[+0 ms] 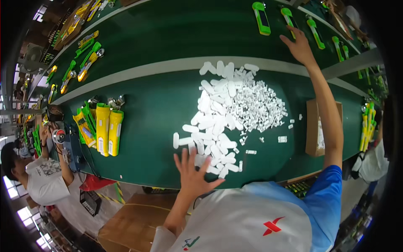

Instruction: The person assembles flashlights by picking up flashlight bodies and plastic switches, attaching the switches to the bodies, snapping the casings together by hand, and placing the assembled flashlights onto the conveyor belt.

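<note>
My left hand (192, 174) is open, fingers spread, over the near edge of a pile of white oval plastic pieces (206, 122). Its fingertips are at the nearest pieces, and I see none gripped. Out to the far right stretches my right arm, across the grey bar onto the far belt. There my right hand (301, 48) has its thumb and forefinger apart, fingertips at the lower end of a green flashlight body (287, 16) with a dark panel. Whether they touch it I cannot tell. Similar green bodies lie either side, one to the left (262, 19) and one to the right (315, 31).
Small white clips (260, 105) are heaped beside the oval pieces. A cardboard box (312, 130) stands under my right forearm. Yellow flashlight housings (103, 128) lie at the left. A grey bar (168, 67) crosses behind the piles. A co-worker (46, 176) sits at far left.
</note>
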{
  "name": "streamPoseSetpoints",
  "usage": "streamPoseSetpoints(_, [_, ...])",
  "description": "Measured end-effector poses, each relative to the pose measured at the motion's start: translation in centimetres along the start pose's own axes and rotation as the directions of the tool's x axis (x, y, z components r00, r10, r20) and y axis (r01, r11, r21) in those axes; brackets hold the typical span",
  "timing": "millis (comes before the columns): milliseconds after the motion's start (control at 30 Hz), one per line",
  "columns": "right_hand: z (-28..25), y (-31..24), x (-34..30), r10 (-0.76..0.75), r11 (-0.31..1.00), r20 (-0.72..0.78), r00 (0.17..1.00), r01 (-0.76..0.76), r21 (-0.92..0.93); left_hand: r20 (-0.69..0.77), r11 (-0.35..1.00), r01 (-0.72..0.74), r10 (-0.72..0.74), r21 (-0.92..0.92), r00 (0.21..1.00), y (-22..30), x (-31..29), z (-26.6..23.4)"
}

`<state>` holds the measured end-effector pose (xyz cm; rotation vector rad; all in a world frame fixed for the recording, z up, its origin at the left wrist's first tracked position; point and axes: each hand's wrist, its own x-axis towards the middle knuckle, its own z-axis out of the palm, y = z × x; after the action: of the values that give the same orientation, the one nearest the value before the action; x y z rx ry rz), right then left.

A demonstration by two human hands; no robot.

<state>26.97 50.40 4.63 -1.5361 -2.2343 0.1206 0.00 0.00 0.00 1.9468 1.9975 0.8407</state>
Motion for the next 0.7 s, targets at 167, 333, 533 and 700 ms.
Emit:
streamPoseSetpoints(167, [-5.2,-12.7,-16.3,-0.225,0.932,0.012,0.974,0.211,0.295,0.141,0.985,-0.092,0.072,0.144,0.987,-0.1,2.5,1.7])
streamPoseSetpoints(333, [-5.0,-11.5,-25.8,0.016,0.914,0.111,0.994,-0.060,0.400,0.135,0.992,-0.108,0.099,0.067,0.986,1.1,5.1,3.2])
streamPoseSetpoints(533, [-3.1,-8.2,-24.9,0.075,0.927,0.023,0.997,-0.079,0.366,-0.057,0.963,-0.194,0.186,-0.189,0.981,1.4,11.4,-0.1])
streamPoseSetpoints(700, [-0.3,-7.5,-17.2,-0.105,0.900,0.006,0.994,0.092,0.425,-0.152,0.989,-0.067,0.046,-0.134,0.987,-1.9,25.2,0.5])
